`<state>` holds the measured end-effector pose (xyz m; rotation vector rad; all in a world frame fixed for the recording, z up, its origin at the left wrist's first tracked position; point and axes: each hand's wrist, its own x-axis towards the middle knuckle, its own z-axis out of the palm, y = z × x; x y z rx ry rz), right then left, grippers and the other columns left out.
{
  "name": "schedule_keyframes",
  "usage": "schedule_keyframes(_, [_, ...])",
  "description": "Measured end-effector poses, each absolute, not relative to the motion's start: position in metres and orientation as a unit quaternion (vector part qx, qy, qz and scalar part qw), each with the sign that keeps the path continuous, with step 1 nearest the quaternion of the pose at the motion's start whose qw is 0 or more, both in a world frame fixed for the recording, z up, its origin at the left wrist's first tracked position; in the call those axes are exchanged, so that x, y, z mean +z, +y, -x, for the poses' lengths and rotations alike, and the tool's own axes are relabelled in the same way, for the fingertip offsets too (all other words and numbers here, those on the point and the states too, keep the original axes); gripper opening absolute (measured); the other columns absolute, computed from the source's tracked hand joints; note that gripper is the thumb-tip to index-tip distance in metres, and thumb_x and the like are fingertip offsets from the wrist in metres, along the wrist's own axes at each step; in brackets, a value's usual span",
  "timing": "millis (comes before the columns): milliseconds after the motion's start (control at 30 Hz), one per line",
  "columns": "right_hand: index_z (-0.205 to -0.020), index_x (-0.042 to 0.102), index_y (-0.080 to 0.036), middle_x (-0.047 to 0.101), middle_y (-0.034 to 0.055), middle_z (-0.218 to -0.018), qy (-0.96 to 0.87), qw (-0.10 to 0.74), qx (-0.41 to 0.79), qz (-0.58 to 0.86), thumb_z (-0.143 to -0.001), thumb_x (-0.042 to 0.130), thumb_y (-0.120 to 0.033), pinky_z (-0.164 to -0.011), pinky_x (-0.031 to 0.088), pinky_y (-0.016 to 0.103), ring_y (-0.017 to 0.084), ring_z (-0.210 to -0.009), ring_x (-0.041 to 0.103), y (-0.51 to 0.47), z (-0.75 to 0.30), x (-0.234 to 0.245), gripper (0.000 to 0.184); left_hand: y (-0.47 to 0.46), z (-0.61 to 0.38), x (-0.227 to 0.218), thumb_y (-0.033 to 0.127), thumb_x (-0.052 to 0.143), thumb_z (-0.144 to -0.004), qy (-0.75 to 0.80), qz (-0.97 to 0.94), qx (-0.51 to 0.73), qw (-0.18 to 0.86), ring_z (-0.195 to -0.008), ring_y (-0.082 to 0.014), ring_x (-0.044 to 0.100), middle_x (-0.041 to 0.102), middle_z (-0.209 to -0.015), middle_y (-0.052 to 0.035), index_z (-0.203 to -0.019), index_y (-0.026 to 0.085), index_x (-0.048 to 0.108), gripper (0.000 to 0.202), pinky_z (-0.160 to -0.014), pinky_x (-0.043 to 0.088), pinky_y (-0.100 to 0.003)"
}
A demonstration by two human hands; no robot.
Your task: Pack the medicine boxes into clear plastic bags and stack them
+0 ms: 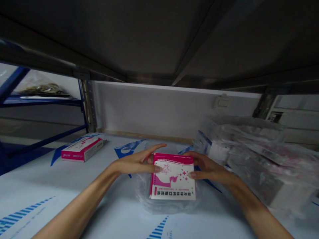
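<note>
Between my two hands is a white and pink medicine box (174, 177), its printed face up and its lettering upside down to me. My left hand (139, 162) grips its left side, thumb on the top face and index finger stretched out beyond the far edge. On the opposite side my right hand (206, 169) holds it, thumb pressing near the right edge and fingers at the far corner. Beneath the box lies a clear plastic bag (169, 207), spread around its near side and resting on the shelf surface.
A similar pink and white box (82, 149) lies at the left of the blue-printed shelf surface (119, 215). Clear-wrapped packages (269, 159) are piled at the right. A dark shelf (149, 39) hangs low overhead, with metal posts (88, 106) at the sides and a white wall behind.
</note>
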<state>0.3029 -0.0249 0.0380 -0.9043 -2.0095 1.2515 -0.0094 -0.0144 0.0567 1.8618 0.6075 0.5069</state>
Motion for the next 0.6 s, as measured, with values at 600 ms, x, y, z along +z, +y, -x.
schedule_keyframes(600, [-0.115,0.075,-0.023,0.072,0.0125,-0.126,-0.785,0.328,0.282,0.444,-0.061,0.088,-0.035,-0.101,0.054,0.052,0.031,-0.109,0.070,-0.013,-0.301,0.024,0.057,0.009,0.000,0.026,0.036,0.065,-0.090,0.300,-0.904,0.248,0.178,-0.099,-0.0226,0.071,0.077,-0.112,-0.0090,-0.117,0.019,0.073,0.033,-0.090,0.052,-0.035])
